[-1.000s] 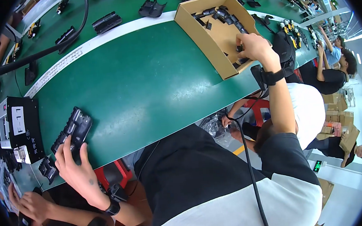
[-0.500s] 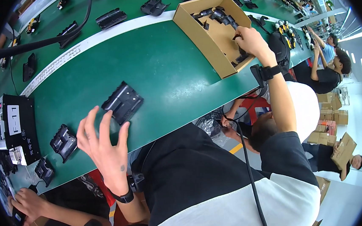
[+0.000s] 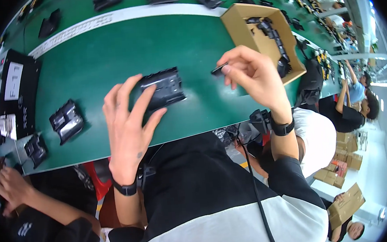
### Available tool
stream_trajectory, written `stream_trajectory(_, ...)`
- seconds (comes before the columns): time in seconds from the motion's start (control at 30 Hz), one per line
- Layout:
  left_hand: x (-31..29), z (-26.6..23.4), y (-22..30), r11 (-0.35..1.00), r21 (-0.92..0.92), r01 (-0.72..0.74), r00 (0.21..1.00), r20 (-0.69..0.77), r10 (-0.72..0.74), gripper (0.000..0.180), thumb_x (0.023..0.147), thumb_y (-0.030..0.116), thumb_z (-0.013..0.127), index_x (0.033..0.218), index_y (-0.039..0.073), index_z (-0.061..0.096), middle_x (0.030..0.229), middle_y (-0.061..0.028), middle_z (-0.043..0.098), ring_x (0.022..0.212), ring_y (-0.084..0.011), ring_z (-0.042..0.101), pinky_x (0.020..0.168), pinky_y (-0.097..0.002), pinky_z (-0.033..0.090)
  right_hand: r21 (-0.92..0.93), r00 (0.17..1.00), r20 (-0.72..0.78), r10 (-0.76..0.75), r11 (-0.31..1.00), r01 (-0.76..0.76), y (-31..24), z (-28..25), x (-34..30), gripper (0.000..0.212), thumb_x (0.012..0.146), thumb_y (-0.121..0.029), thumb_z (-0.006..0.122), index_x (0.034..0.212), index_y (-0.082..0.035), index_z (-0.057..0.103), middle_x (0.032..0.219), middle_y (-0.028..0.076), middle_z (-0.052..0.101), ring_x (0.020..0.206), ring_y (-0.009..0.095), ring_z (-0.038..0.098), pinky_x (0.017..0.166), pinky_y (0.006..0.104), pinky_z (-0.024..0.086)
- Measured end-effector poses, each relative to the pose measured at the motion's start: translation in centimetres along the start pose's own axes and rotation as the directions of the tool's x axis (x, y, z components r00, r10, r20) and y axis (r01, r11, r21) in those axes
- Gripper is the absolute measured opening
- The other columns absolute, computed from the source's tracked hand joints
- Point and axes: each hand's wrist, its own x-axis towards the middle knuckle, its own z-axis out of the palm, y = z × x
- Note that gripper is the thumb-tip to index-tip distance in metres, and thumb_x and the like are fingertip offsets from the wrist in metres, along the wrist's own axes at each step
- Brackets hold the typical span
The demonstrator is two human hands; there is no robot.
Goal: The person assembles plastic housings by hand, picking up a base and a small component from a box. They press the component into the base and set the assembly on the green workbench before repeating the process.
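A black plastic housing [image 3: 169, 90] with ribbed edges lies on the green bench in front of me. My left hand [image 3: 127, 119] is at its left end, fingers spread, with two fingertips over its edge; whether they press on it I cannot tell. To the right of the housing, my right hand [image 3: 256, 77] pinches a small dark plastic piece [image 3: 219, 70] between thumb and fingers, raised over the bench. The hand hides part of that piece.
A cardboard box [image 3: 236, 26] holding several black parts stands at the right. More housings [image 3: 67, 122] lie to the left, near a black machine box [image 3: 18, 91]. A white strip [image 3: 148, 11] crosses the bench behind. At the lower left is a co-worker's hand [image 3: 12, 187].
My right hand has come out of the cardboard box, moving left with the small dark piece. The view has turned, and the housing now lies nearly level beside my left hand.
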Motion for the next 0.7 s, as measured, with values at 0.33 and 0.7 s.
stream_trajectory(0.33,0.0,0.8,-1.4,0.990,-0.112,-0.085,0.996,0.033,0.089,0.047,0.088,0.022,0.086,0.131,0.008,0.073,0.133,-0.0057,0.069,0.109,-0.0278,0.064,0.097,-0.0424,0.046,-0.685,0.853,0.160,-0.496,0.567,0.458,2.9,3.8,2.4,0.018,0.096,-0.003,0.076,0.113,-0.004,0.070,0.095,0.010,0.068,0.086,0.028,0.070,0.073,0.0374,0.055)
stream_trajectory(0.7,0.0,0.5,-1.2,0.988,-0.139,-0.061,0.995,0.066,0.070,0.045,0.091,0.023,0.083,0.132,0.008,0.074,0.131,-0.0069,0.071,0.109,-0.0284,0.066,0.099,-0.0420,0.046,-0.478,0.811,0.309,-0.497,0.656,0.585,-1.3,6.1,3.9,0.011,0.093,-0.005,0.076,0.103,-0.003,0.071,0.096,0.011,0.064,0.094,0.033,0.063,0.081,0.0422,0.053)
